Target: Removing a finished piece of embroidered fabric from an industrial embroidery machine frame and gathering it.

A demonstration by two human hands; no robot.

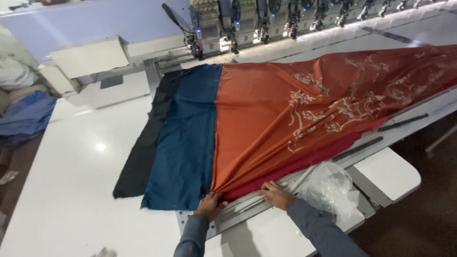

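A long orange-red cloth (285, 114) with pale floral embroidery lies across a white machine table (76, 190), joined to a dark blue panel (188, 138) and a black strip (143, 157) on its left. My left hand (210, 206) pinches the gathered near edge of the orange cloth where it meets the blue panel. My right hand (276, 194) presses flat on the cloth's red hem over a grey metal frame rail (247, 208). Both sleeves are grey.
A row of embroidery machine heads (247, 24) runs along the far edge. Crumpled clear plastic (328, 188) lies right of my right hand. A blue cloth pile (26, 116) sits at far left. Brown floor shows at the lower right.
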